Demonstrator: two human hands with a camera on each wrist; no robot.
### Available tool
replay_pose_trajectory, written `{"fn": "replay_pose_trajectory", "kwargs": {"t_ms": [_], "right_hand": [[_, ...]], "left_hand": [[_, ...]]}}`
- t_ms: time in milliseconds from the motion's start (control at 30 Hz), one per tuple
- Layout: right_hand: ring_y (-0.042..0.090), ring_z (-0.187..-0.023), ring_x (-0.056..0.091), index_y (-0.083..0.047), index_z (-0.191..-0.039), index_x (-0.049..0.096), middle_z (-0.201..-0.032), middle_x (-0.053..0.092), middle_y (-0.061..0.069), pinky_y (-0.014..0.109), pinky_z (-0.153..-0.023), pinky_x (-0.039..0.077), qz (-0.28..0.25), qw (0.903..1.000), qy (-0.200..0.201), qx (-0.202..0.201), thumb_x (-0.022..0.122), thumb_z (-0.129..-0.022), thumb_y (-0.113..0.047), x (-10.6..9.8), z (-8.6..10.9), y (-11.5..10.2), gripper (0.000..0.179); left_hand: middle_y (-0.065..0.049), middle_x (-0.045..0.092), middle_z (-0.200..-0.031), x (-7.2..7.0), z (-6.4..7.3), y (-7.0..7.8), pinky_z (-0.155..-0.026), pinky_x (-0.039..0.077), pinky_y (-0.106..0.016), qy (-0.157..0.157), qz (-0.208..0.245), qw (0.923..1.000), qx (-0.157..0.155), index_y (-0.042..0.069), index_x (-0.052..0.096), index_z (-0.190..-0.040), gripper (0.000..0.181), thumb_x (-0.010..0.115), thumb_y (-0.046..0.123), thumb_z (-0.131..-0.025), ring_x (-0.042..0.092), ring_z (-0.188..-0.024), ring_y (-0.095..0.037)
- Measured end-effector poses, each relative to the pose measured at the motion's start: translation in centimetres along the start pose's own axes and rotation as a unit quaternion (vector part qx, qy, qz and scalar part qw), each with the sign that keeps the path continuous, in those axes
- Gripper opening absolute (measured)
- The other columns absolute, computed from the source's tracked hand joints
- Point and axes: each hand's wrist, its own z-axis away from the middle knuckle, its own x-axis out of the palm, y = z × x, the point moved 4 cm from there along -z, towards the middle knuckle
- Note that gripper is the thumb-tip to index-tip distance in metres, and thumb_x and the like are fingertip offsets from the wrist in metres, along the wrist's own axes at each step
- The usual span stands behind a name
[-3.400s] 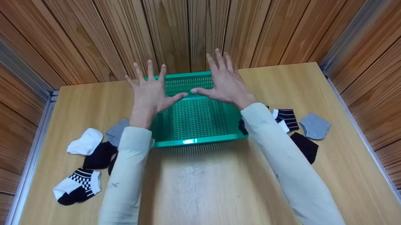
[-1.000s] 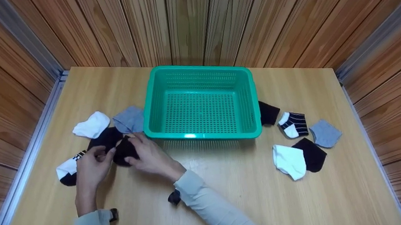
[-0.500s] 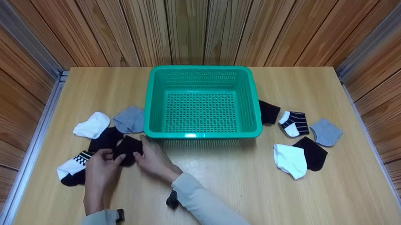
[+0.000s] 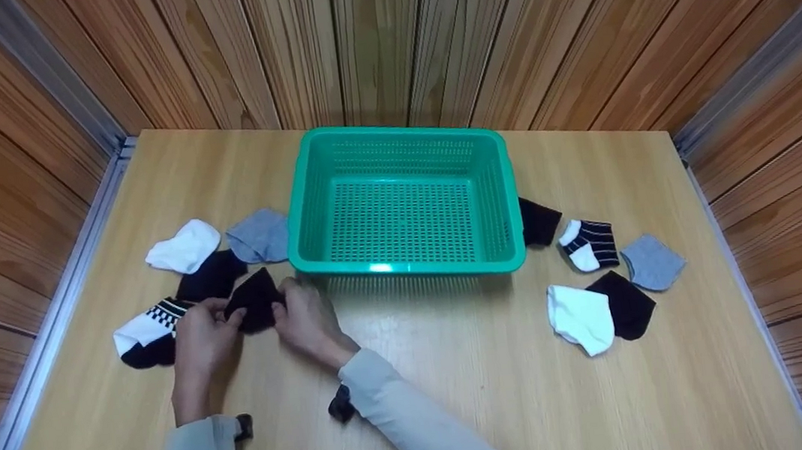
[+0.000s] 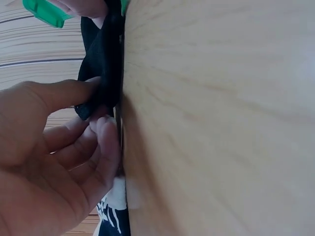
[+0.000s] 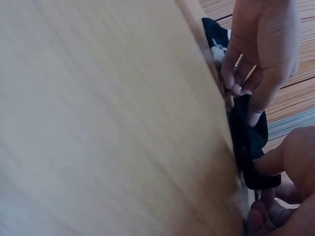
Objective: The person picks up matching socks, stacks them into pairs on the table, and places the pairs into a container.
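Observation:
A black sock [image 4: 254, 302] is stretched between both hands, low over the table in front of the basket's left corner. My left hand [image 4: 205, 338] pinches its left end between thumb and fingers, as the left wrist view shows on the sock [image 5: 102, 64]. The right hand [image 4: 308, 321] pinches the opposite end, thumb on top of the sock [image 6: 251, 142] in the right wrist view. Just behind lie another black sock [image 4: 211, 275], a grey sock [image 4: 258, 237] and a white sock [image 4: 183, 247]. A checkered black-and-white sock [image 4: 151, 335] rests left of the left hand.
A green plastic basket [image 4: 409, 273] with nothing in it stands at the table's back middle. Right of it lie a black sock [image 4: 539, 221], a striped sock [image 4: 590, 245], a grey sock [image 4: 654, 262], a white sock [image 4: 581, 318] and a black sock [image 4: 622, 305]. Wood-panelled walls [image 4: 380, 39] enclose the table.
Earlier, both hands were spread over the basket. They have since come to the left sock group and taken hold of a black sock. Over the last second the left hand has shifted slightly right.

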Motion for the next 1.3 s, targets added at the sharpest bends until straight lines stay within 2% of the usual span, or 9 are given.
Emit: {"fn": "replay_pose_trajectory", "kwargs": {"t_ms": [200,367,500,667,800,933,1033,1133,1300], "right_hand": [[0.014,-0.082,0.062,-0.005,-0.095,0.065,-0.089,0.069,0.006,0.025,-0.069,0.049,-0.067,0.9978,-0.004,0.002,0.069,-0.098,-0.012,-0.8,0.2,0.3,0.009],[0.013,-0.083,0.065,-0.005,-0.095,0.068,-0.089,0.073,0.006,0.022,-0.072,0.051,-0.104,0.9943,0.004,0.022,0.070,-0.097,-0.010,-1.3,0.5,0.6,0.005],[0.011,-0.084,0.066,-0.005,-0.103,0.071,-0.094,0.075,0.006,0.021,-0.075,0.053,-0.132,0.9900,-0.013,0.047,0.071,-0.097,-0.011,-1.8,1.1,1.0,0.009],[0.006,-0.079,0.059,-0.002,-0.108,0.069,-0.094,0.072,0.007,0.020,-0.072,0.052,-0.184,0.9785,-0.049,0.079,0.073,-0.095,-0.011,-2.9,2.5,2.0,0.016],[0.004,-0.074,0.054,-0.004,-0.106,0.067,-0.089,0.068,0.003,0.020,-0.068,0.049,-0.196,0.9733,-0.073,0.096,0.075,-0.095,-0.011,-3.9,4.0,3.1,0.015],[0.005,-0.076,0.057,-0.007,-0.105,0.067,-0.090,0.069,0.002,0.022,-0.071,0.051,-0.201,0.9697,-0.083,0.112,0.076,-0.094,-0.011,-5.0,5.5,4.6,0.015],[0.007,-0.082,0.062,-0.008,-0.106,0.066,-0.095,0.072,0.004,0.025,-0.077,0.054,-0.207,0.9672,-0.081,0.123,0.077,-0.093,-0.010,-5.9,6.7,6.0,0.017],[0.009,-0.084,0.064,-0.007,-0.111,0.065,-0.097,0.072,0.006,0.026,-0.079,0.055,-0.218,0.9650,-0.074,0.126,0.077,-0.092,-0.006,-6.9,8.2,7.4,0.023],[0.008,-0.078,0.061,-0.002,-0.117,0.062,-0.094,0.071,0.006,0.023,-0.073,0.052,-0.216,0.9656,-0.061,0.130,0.078,-0.090,-0.005,-8.3,10.4,9.5,0.032]], "left_hand": [[-0.011,0.065,-0.102,-0.1,0.1,0.5,-0.070,0.046,-0.027,-0.011,0.023,0.9997,0.006,0.000,0.068,-0.130,0.037,0.062,0.026,-0.105,0.058,-0.089,-0.022],[-0.014,0.070,-0.103,0.2,0.3,1.2,-0.073,0.046,-0.024,0.016,0.022,0.9992,0.030,-0.001,0.071,-0.124,0.035,0.066,0.025,-0.102,0.061,-0.089,-0.020],[-0.017,0.074,-0.104,0.6,0.6,1.9,-0.073,0.048,-0.022,0.028,0.023,0.9984,0.042,-0.003,0.073,-0.120,0.033,0.068,0.023,-0.100,0.065,-0.088,-0.019],[-0.016,0.073,-0.103,1.6,1.4,2.6,-0.072,0.049,-0.023,-0.001,0.038,0.9984,0.042,-0.002,0.073,-0.121,0.032,0.066,0.023,-0.102,0.064,-0.088,-0.020],[-0.016,0.072,-0.105,2.5,2.3,3.3,-0.071,0.049,-0.023,-0.020,0.050,0.9975,0.045,-0.001,0.072,-0.122,0.031,0.065,0.022,-0.102,0.063,-0.088,-0.021],[-0.017,0.072,-0.110,4.0,3.1,4.1,-0.074,0.050,-0.024,-0.041,0.067,0.9960,0.041,0.000,0.072,-0.123,0.028,0.065,0.019,-0.103,0.064,-0.092,-0.022],[-0.016,0.072,-0.110,5.6,3.6,4.9,-0.077,0.051,-0.026,-0.053,0.079,0.9945,0.043,0.002,0.073,-0.121,0.025,0.065,0.017,-0.102,0.065,-0.093,-0.022],[-0.013,0.073,-0.106,7.7,4.1,5.9,-0.077,0.052,-0.028,-0.062,0.087,0.9929,0.053,0.003,0.074,-0.117,0.021,0.067,0.015,-0.101,0.066,-0.090,-0.020],[-0.009,0.071,-0.092,10.6,4.6,7.5,-0.071,0.050,-0.027,-0.067,0.084,0.9910,0.079,0.003,0.075,-0.108,0.014,0.070,0.012,-0.098,0.062,-0.080,-0.017]]}}
